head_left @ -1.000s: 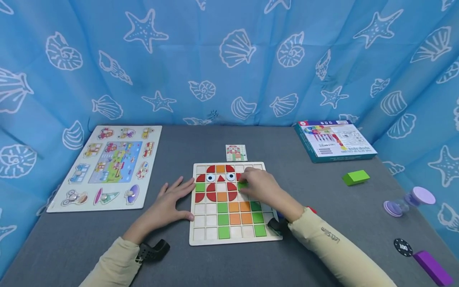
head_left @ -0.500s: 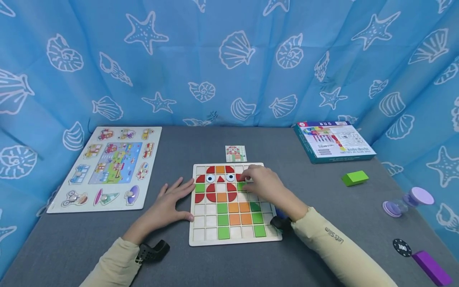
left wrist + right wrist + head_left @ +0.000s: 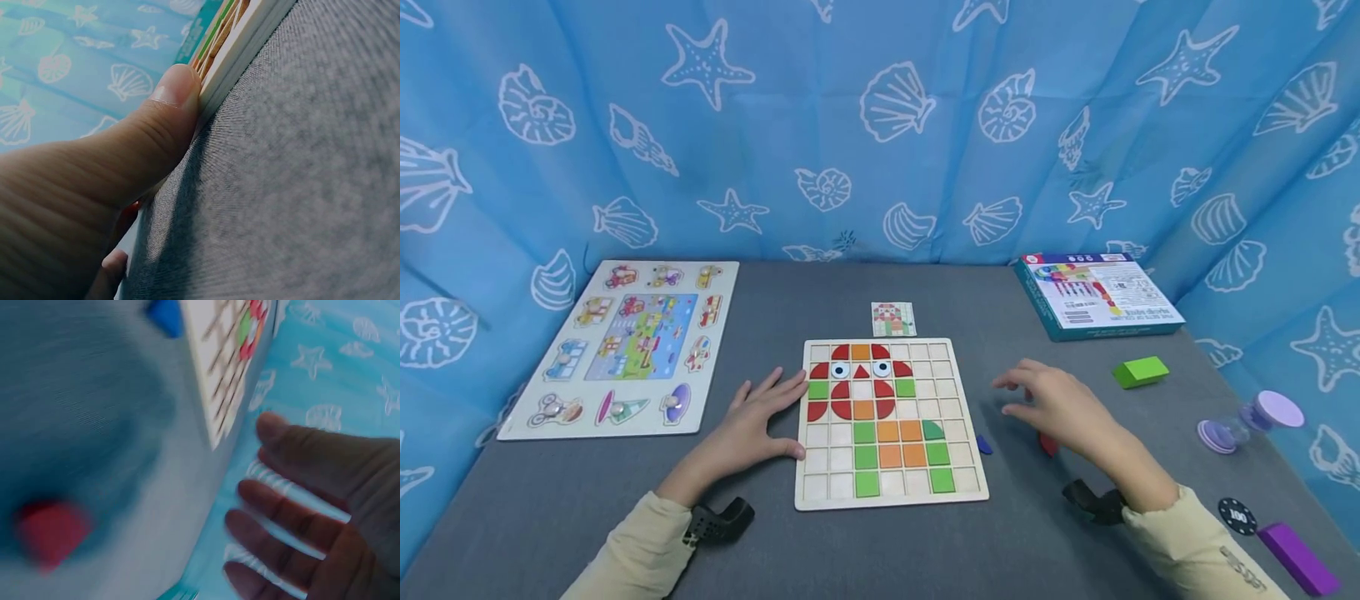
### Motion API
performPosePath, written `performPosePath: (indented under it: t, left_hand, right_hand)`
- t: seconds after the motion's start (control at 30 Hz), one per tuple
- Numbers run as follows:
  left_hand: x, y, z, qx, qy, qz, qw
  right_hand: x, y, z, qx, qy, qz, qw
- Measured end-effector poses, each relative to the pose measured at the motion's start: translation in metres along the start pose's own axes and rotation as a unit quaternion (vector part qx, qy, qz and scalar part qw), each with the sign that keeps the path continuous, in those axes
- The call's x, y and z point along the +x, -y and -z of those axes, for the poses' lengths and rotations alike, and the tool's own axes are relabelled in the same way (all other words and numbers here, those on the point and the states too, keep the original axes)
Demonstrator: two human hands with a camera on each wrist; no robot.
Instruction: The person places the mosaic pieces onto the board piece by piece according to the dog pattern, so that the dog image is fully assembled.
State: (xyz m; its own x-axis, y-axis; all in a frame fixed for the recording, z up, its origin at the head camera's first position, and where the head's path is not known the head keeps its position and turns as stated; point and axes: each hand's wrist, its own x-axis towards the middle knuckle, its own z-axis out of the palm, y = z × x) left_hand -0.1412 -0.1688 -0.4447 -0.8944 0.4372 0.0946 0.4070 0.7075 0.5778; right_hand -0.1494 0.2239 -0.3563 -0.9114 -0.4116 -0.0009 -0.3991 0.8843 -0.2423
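Observation:
A wooden grid board (image 3: 891, 505) holds red, green and orange pieces and two round eyes. My left hand (image 3: 752, 429) rests against its left edge, fingers spread. In the left wrist view, the thumb (image 3: 178, 90) presses the board's side. To the right of the board, over the table, my right hand (image 3: 1060, 408) is held with loosely bent fingers and nothing between them. A red piece (image 3: 1048, 446) lies just below that hand, partly covered by it in the head view. Beside the board's right edge is a small blue piece (image 3: 984, 445).
A small picture card (image 3: 893, 319) lies behind the board. At left is a peg puzzle (image 3: 711, 400) with vehicle pieces. On the right are a flat box (image 3: 1105, 296), a green block (image 3: 1141, 372), an hourglass (image 3: 1251, 421), a black disc (image 3: 1237, 516) and a purple block (image 3: 1298, 558).
My right hand has left the board's upper right part and moved right, towards the red piece. The green square and red quarter piece there are now uncovered. My left hand stays in place.

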Motion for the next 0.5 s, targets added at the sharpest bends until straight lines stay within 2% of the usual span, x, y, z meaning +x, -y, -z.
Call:
performPosePath:
  t: [0.13, 0.2, 0.3, 0.5]
  left_hand:
    - [0.002, -0.001, 0.001, 0.002, 0.005, 0.000, 1.0000]
    - [0.001, -0.001, 0.003, 0.001, 0.006, 0.001, 1.0000]
    - [0.000, -0.002, 0.005, -0.002, 0.006, 0.004, 1.0000]
    - [0.001, -0.002, 0.003, 0.003, 0.006, 0.000, 1.0000]
  right_hand:
    - [-0.030, -0.020, 0.000, -0.008, 0.035, -0.055, 0.998]
    - [-0.040, -0.027, -0.002, -0.003, 0.050, -0.067, 0.996]
    - [-0.048, -0.034, -0.008, 0.017, 0.059, -0.061, 0.996]
    - [-0.051, -0.039, -0.020, 0.018, 0.038, -0.036, 0.998]
